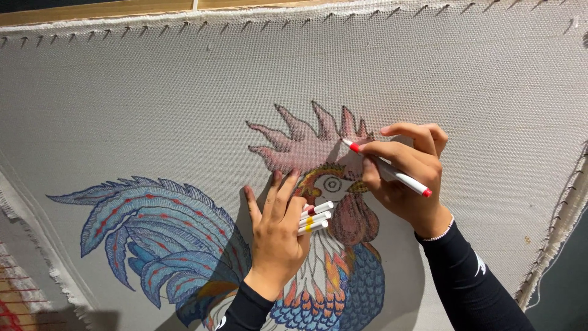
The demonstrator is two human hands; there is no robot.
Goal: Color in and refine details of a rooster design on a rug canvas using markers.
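A wooden frame bar (98,9) runs along the top edge. Below the bar, cord lacing (245,26) follows its length. Dark wall (563,288) lies far below-right of the bar.

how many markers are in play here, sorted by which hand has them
Markers in the right hand: 1, a white marker with red tip, its tip on the rooster drawing at the comb.
Spare markers in the left hand: 3 seem to show, white with coloured bands; more could be hidden behind the palm.
Total: 4 markers visible.
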